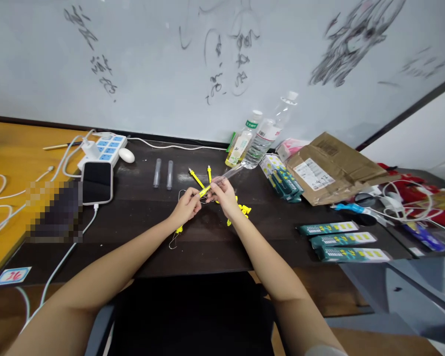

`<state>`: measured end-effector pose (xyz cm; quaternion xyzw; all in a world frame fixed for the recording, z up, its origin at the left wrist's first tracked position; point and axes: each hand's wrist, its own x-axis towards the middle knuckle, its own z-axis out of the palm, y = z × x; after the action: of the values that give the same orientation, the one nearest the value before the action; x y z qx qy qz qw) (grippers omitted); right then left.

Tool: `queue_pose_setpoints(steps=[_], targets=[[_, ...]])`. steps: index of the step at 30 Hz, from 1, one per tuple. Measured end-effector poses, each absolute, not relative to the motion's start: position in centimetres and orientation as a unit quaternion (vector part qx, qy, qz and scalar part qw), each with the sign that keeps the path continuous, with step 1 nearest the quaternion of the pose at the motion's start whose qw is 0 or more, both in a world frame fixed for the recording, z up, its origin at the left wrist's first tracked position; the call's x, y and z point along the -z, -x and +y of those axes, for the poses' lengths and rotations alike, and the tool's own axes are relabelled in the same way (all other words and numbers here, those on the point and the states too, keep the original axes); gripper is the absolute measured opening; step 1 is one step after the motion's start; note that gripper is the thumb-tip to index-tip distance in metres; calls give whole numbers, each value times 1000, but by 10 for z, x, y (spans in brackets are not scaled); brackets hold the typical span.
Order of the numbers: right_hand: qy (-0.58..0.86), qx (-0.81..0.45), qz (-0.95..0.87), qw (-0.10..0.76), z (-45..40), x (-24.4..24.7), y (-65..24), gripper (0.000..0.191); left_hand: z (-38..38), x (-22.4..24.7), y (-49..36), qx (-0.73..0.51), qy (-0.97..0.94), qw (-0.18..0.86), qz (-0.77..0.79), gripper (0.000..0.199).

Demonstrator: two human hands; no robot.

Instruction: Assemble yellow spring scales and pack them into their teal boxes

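My left hand (185, 207) pinches the lower end of a thin yellow stick (205, 191) above the dark table. My right hand (224, 195) is closed on a clear plastic tube (233, 171), which slants up and right from the fingers. The stick's upper end meets the tube at my right fingertips; I cannot tell how far inside it sits. Just beyond the hands lie two more yellow sticks (196, 178). Small yellow plastic pieces (244, 210) are heaped by my right wrist, partly hidden. A yellow piece with a thin looped cord (178, 230) rests below my left hand.
Two clear tubes (157, 173) lie at left, near a phone (97, 183) on a cable and a power strip (109, 148). Bottles (259, 141) stand against the whiteboard. Green packets (346, 241), more packets (282, 179) and a brown parcel (321, 168) occupy the right.
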<state>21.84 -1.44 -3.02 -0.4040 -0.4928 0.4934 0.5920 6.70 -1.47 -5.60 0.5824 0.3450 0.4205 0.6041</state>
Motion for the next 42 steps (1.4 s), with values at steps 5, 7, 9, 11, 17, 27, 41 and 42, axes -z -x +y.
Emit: queue_pose_setpoints(steps=[5,7,9,11,17,27,41,42], targets=[[404,-491,-540,551,-20,36,-213,33,-7,59,-67,-434,-531,654,320,24],[404,-477,-570,534,-22,39,-210,32,-6,58,-68,-439,-514,662,324,32],[409,-455,-594,523,-25,41,-207,31,-7,55,-69,-438,-483,675,345,40],[411,-451,-607,510,-28,41,-206,30,-9,51,-69,-442,-447,687,364,46],[355,-556,-604,448,-31,45,-201,35,-14,49,-71,-478,-390,661,427,57],[329,-636,-592,369,-32,40,-208,40,-15,49,-72,-491,-374,659,430,55],[387,-511,-533,552,-8,9,-265,42,-13,56,-72,-330,-503,729,326,41],[387,-510,-534,551,-8,9,-266,42,-13,57,-72,-326,-503,734,320,41]])
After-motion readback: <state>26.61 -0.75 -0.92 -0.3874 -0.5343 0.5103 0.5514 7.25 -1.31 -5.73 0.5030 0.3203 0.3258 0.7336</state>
